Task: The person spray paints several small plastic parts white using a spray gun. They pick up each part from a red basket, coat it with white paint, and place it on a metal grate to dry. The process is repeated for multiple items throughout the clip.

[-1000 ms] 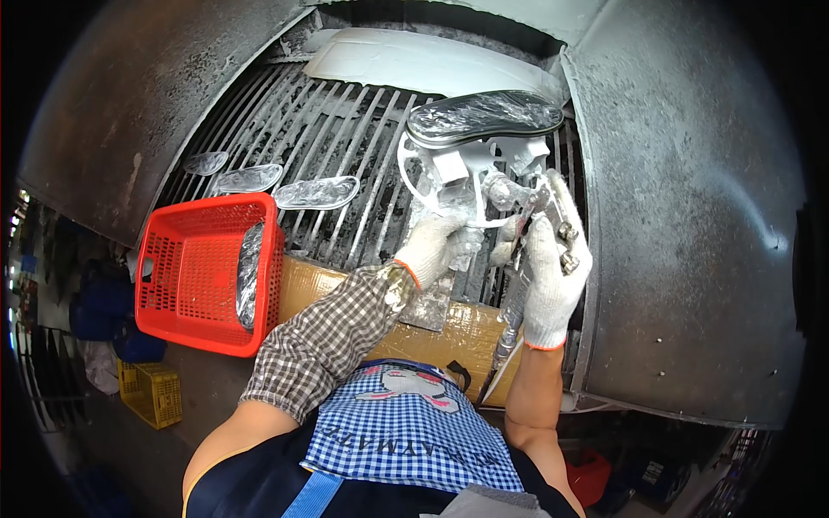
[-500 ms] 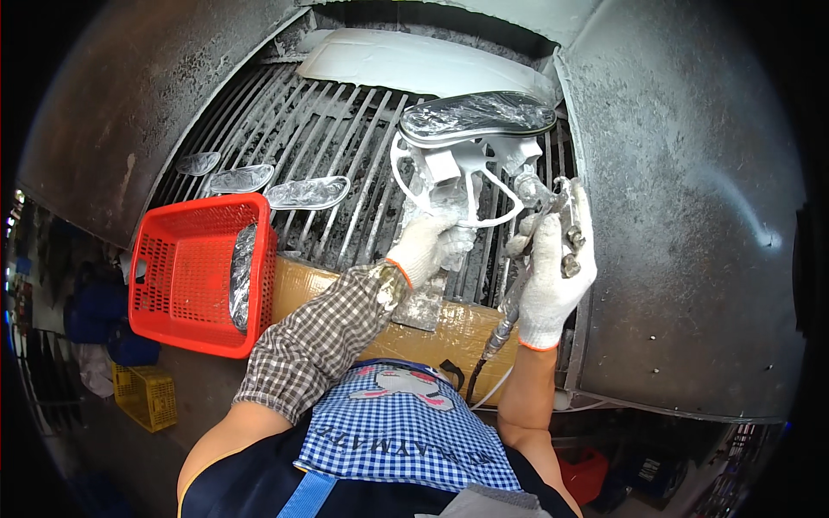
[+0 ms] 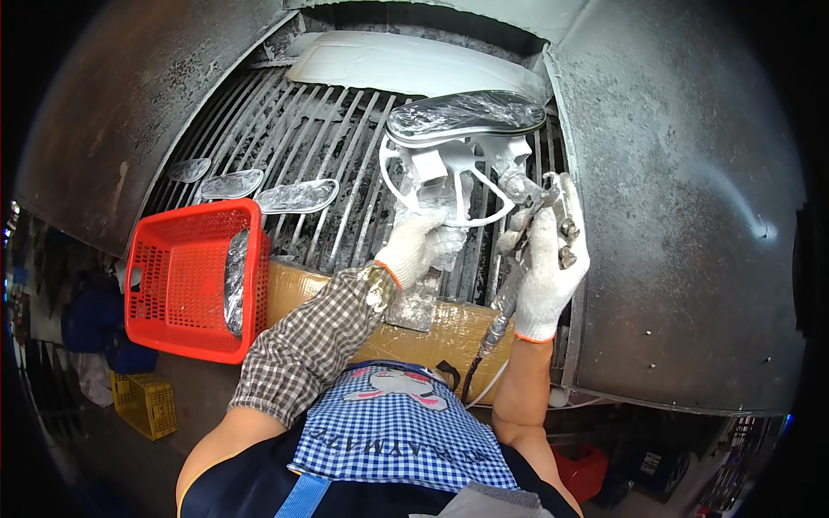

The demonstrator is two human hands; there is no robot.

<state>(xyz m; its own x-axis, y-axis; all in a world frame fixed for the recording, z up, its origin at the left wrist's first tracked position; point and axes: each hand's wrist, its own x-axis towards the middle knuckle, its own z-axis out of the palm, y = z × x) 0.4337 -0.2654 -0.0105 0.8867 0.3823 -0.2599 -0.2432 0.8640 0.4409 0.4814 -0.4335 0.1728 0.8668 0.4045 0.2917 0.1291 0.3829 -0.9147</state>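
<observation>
A dark, shoe-sole-shaped piece with a clear, shiny film on top lies on a white-coated, wheel-like stand. In a white knit glove, my left hand is closed at the near side of the stand's rim, with its fingertips partly hidden. My gloved right hand is wrapped round a metal spray gun, just right of the stand. The gun's nozzle end is close to the rim, and a hose fitting hangs below it. I cannot see any spray.
Several film-covered sole shapes lie on the slatted metal grate at left. A red basket holds another. Brown cardboard lines the front edge, a white board the back. Metal walls flank the booth.
The whole view has shifted slightly, so everything appears a little further left. Both hands keep their holds, and the sole piece and stand look the same.
</observation>
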